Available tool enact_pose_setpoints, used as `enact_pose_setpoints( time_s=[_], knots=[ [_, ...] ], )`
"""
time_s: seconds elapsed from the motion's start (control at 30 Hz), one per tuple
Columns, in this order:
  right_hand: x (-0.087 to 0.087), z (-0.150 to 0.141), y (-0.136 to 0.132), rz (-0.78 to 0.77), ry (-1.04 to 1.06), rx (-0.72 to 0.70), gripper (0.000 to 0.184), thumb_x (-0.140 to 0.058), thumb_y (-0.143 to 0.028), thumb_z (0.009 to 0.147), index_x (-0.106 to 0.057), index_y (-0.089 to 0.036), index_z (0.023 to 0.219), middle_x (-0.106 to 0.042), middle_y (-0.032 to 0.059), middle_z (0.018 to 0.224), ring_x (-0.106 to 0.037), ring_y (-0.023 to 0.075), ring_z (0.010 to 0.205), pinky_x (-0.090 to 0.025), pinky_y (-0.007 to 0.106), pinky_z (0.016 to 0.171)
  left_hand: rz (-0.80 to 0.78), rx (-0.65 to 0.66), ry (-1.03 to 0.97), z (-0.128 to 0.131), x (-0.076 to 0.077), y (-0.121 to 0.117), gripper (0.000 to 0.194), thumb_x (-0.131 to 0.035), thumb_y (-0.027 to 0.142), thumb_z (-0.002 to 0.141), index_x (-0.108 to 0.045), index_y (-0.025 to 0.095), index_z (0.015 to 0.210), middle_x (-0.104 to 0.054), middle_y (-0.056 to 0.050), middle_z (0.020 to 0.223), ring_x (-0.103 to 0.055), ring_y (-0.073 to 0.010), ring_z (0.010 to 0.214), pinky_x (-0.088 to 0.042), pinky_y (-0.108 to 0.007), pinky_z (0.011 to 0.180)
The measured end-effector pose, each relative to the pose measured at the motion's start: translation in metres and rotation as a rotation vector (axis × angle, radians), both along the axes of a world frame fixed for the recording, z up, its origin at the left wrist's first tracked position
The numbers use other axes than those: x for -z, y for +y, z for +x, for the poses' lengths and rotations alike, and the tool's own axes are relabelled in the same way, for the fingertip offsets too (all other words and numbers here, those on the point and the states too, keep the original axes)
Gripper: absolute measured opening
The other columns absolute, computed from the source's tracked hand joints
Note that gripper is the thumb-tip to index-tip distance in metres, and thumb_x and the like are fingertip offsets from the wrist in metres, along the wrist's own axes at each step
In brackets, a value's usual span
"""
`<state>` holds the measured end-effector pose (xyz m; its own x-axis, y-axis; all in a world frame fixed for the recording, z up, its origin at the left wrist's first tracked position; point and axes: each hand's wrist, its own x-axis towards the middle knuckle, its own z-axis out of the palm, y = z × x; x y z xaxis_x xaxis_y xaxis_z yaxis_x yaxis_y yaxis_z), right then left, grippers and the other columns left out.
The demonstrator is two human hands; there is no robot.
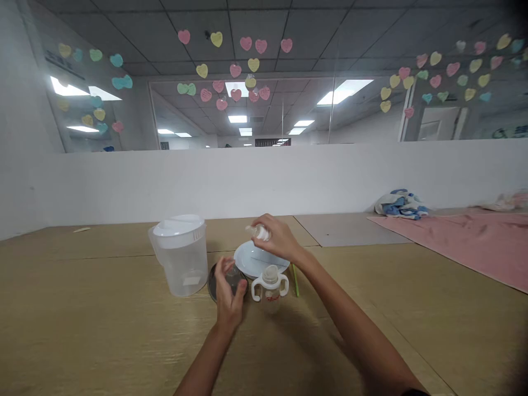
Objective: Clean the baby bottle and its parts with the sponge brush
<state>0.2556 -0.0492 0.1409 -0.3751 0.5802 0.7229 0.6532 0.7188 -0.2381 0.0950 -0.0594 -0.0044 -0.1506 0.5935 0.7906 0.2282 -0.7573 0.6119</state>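
Observation:
My right hand [274,237] is closed round a small white and clear piece [260,232], its clear end pointing left; it looks like a bottle part, but its exact kind is blurred. Below it sits a pale blue plate [243,263] with a thin line across it, perhaps a stick. My left hand [229,294] has its fingers apart, curved over a dark round dish [212,285] that it partly hides. Something clear shows in the dish. Between my forearms a clear baby bottle [271,300] stands upright, with two white handles and a translucent top.
A translucent lidded pitcher [185,267] stands left of the dish. A thin green stick [296,281] lies right of the plate. Farther right are a pink cloth [466,234] and a crumpled blue and white cloth [402,204]. A white wall with windows closes the back.

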Motion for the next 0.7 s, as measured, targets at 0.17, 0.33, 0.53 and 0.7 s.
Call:
enact_pose_setpoints(
  time_s=[0.17, 0.33, 0.53, 0.7],
  knots=[
    [-0.019, 0.037, -0.009, -0.409, -0.056, -0.107, 0.036, -0.07, -0.04, 0.064, -0.056, -0.019, 0.09, -0.061, 0.0019, 0.092, -0.057, 0.0165, 0.085, -0.043, 0.027, 0.074, -0.111, 0.071, 0.434, 0.012, 0.002, -0.008, 0.09, -0.058, 0.053, 0.074, -0.01, 0.017, 0.14, -0.055, -0.013, 0.117, -0.049, -0.0282, 0.112, -0.036, -0.048, 0.097],
    [-0.01, 0.034, -0.004, -0.616, -0.346, -0.131, 0.038, -0.075, -0.033, 0.059, -0.058, -0.018, 0.09, -0.061, 0.0018, 0.09, -0.056, 0.0172, 0.087, -0.042, 0.025, 0.072, -0.115, 0.012, 0.576, 0.018, 0.003, -0.007, 0.085, -0.059, 0.051, 0.074, -0.016, 0.016, 0.14, -0.059, -0.012, 0.113, -0.052, -0.0281, 0.11, -0.039, -0.046, 0.094],
    [-0.003, 0.018, -0.005, -0.66, -0.599, -0.119, 0.033, -0.072, -0.021, 0.061, -0.059, -0.018, 0.091, -0.06, 0.0006, 0.094, -0.054, 0.0151, 0.085, -0.038, 0.02, 0.066, -0.102, -0.03, 0.57, 0.018, 0.007, -0.007, 0.075, -0.058, 0.049, 0.075, -0.029, 0.014, 0.135, -0.059, -0.013, 0.112, -0.054, -0.0267, 0.105, -0.043, -0.043, 0.089],
    [0.001, 0.013, -0.011, -0.563, -0.631, -0.01, 0.045, -0.072, -0.024, 0.061, -0.055, -0.019, 0.102, -0.061, 0.0029, 0.099, -0.055, 0.0166, 0.085, -0.037, 0.02, 0.062, -0.087, -0.037, 0.573, 0.019, 0.006, -0.009, 0.071, -0.058, 0.047, 0.075, -0.031, 0.015, 0.133, -0.059, -0.012, 0.109, -0.055, -0.0255, 0.102, -0.044, -0.042, 0.089]
  ],
)
